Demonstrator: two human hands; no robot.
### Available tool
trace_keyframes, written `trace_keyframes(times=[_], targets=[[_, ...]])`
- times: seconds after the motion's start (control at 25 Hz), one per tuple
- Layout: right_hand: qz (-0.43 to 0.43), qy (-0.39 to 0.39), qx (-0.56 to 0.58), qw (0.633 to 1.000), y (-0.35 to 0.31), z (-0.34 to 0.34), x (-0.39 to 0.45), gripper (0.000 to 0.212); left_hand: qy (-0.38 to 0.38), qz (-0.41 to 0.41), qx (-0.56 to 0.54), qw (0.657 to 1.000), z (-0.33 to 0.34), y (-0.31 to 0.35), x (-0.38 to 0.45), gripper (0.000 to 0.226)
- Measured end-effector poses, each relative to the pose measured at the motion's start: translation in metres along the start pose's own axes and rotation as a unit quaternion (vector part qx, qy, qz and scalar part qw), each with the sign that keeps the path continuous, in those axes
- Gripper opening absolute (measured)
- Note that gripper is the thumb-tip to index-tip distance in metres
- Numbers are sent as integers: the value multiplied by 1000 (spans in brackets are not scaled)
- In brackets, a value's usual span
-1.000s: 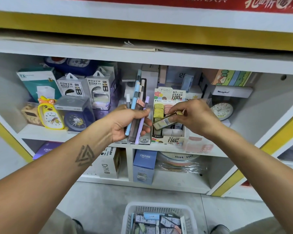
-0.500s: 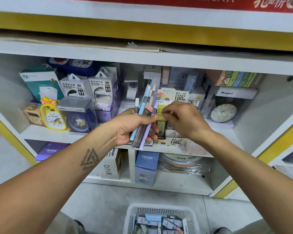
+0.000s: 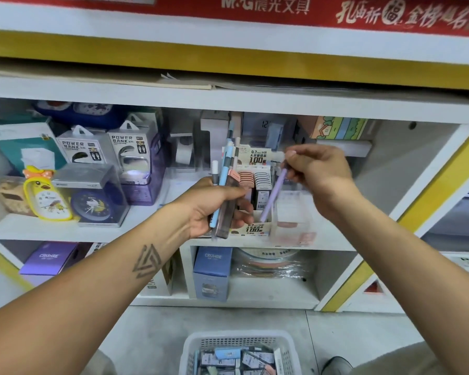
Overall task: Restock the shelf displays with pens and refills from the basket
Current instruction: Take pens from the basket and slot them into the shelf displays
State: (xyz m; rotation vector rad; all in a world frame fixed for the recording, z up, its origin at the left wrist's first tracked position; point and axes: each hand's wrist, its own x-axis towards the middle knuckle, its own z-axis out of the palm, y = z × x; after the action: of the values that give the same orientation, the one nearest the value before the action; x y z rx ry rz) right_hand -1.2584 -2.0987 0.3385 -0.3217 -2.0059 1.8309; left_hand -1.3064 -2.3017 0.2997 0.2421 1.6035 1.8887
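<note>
My left hand [image 3: 213, 205] grips a bundle of pens [image 3: 226, 182] upright in front of the middle shelf: a light blue one, a white-capped one and a dark clear case with a pink clip. My right hand [image 3: 316, 169] pinches the top of a lilac pen [image 3: 273, 197], which slants down with its lower end at the front of the lead refill display box [image 3: 256, 228]. Rows of refill cases fill that box. The white basket [image 3: 237, 345] with several packs stands on the floor below.
Power bank boxes [image 3: 129, 147], a yellow duck clock [image 3: 48, 194] and a blue clock in a clear case [image 3: 94, 205] fill the shelf's left side. A clear acrylic holder [image 3: 293, 212] stands right of the refill box. Blue and purple boxes sit on the lower shelf.
My right hand set the yellow refill case into the display box, then took the lilac pen out of the bundle in my left hand and drew it to the right.
</note>
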Motion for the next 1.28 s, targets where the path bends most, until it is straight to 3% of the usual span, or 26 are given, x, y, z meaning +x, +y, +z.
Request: trace_keyframes(times=[0.28, 0.52, 0.8, 1.12, 1.28], targets=[[-139, 102, -145, 974, -3, -42, 15, 12, -8, 14, 12, 1000, 12, 0, 11, 9], [-188, 30, -338, 922, 26, -39, 22, 11, -22, -3, 17, 1000, 22, 1, 15, 9], [-209, 26, -367, 906, 40, -36, 30, 17, -24, -16, 16, 999, 19, -10, 16, 9], [-232, -14, -378, 896, 50, -34, 34, 11, -54, -15, 32, 998, 19, -11, 19, 9], [-248, -29, -513, 822, 51, -31, 39, 19, -103, -9, 45, 994, 25, -12, 21, 10]])
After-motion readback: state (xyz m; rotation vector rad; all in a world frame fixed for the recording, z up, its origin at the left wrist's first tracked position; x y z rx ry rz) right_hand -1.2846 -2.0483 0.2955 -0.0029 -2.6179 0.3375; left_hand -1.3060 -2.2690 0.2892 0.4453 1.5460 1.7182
